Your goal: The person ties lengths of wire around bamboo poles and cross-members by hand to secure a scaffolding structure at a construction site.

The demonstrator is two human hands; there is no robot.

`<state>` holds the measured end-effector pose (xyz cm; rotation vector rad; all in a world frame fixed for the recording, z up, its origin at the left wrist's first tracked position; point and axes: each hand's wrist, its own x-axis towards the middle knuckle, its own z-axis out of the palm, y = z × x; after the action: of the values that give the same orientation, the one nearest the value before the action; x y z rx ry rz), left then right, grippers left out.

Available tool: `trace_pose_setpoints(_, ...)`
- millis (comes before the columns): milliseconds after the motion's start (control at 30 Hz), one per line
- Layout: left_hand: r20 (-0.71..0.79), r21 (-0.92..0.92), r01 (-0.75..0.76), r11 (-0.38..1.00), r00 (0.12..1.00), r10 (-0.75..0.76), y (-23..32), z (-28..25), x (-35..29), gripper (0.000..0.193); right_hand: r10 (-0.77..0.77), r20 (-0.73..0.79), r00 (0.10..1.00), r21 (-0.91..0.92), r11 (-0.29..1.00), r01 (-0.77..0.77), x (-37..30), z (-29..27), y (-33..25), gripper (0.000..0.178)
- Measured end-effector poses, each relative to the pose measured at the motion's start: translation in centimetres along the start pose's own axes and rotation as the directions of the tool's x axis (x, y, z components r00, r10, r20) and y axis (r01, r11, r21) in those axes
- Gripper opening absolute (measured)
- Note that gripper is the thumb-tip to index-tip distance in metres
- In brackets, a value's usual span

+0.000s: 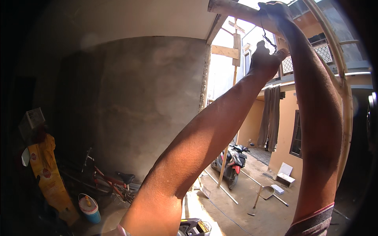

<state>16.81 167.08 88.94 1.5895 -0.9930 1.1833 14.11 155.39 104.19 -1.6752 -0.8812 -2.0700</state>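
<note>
Both my arms reach up to a wooden beam (pixel 240 14) at the upper right. My left hand (pixel 265 61) is closed just below the beam, gripping a thin dark twisted wire (pixel 269 41). That wire hangs down the beam's near side in a loose loop. Higher up, my right hand (pixel 277 12) is closed over the beam, its fingers curled at the top edge. Bright backlight darkens both hands, so whether the right fingers also pinch the wire is unclear.
A bamboo pole (pixel 344 102) rises close beside my right arm. A grey wall (pixel 149 86) fills the left. Below are a red bicycle (pixel 114 183), a bucket (pixel 89 208), a parked scooter (pixel 235 163), a hoe (pixel 256 200) and a pan-shaped scoop (pixel 267 192).
</note>
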Motion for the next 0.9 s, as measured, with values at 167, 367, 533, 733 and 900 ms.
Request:
trace_pose_setpoints(167, 0.091, -0.312, 0.04, 0.949, 0.996, -0.012, 0.6, 0.8, -0.9, 0.051, -0.034, 0.057, 0.998, -0.122, 0.992, 0.041, -0.6, 0.4, 0.4, 0.025)
trace_pose_setpoints(367, 0.076, 0.221, -0.169, 0.961, 0.985, 0.156, -0.2, -3.8, -0.2, 0.027, -0.037, 0.113, 0.993, -0.309, 0.948, 0.071, 0.7, 1.8, 0.4, 0.019)
trace_pose_setpoints(533, 0.066, 0.754, -0.158, 0.637, 0.984, 0.166, 3.1, -6.1, -0.3, 0.029, -0.079, 0.088, 0.993, -0.505, 0.856, 0.113, 0.4, 2.4, 1.5, 0.015)
trace_pose_setpoints(733, 0.203, 0.748, -0.329, 0.576, 0.94, 0.274, 4.2, -9.0, 0.4, 0.032, -0.316, -0.301, 0.9, -0.038, 0.947, 0.319, -4.5, 1.4, -0.5, 0.015)
trace_pose_setpoints(900, 0.064, 0.713, -0.113, 0.692, 0.993, 0.097, 8.3, -9.3, -2.5, 0.03, -0.403, -0.238, 0.884, 0.011, 0.909, 0.417, -4.3, 0.8, -2.1, 0.017)
